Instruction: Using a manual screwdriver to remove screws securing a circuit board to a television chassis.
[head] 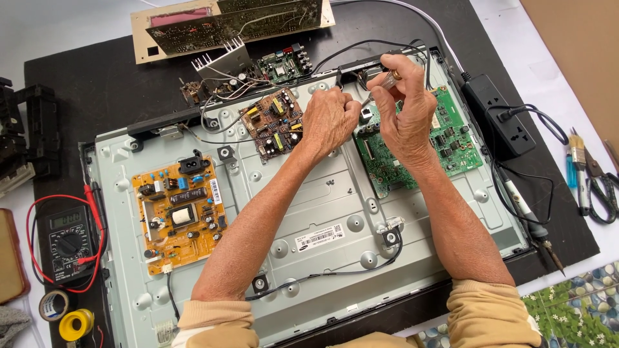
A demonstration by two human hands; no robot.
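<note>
the metal back panel point(309, 212) carries a yellow board point(180, 216), a small brown board point(272, 122) and a green board point(419, 138). right hand point(406, 109) is curled round a screwdriver point(385, 82), its handle up-right, its tip angled down-left onto the green board's top-left corner. left hand point(330, 116) is loosely fisted, fingertips pinched at that tip. a power strip point(500, 116) lies just right, a multimeter point(66, 241) far left.

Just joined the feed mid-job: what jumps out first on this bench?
Two hands meet at top centre over the metal chassis: the right hand holds a screwdriver at the edge of the green board, with the left hand beside it. An orange board sits on the chassis's left part, and a multimeter with red leads lies further left.
</note>
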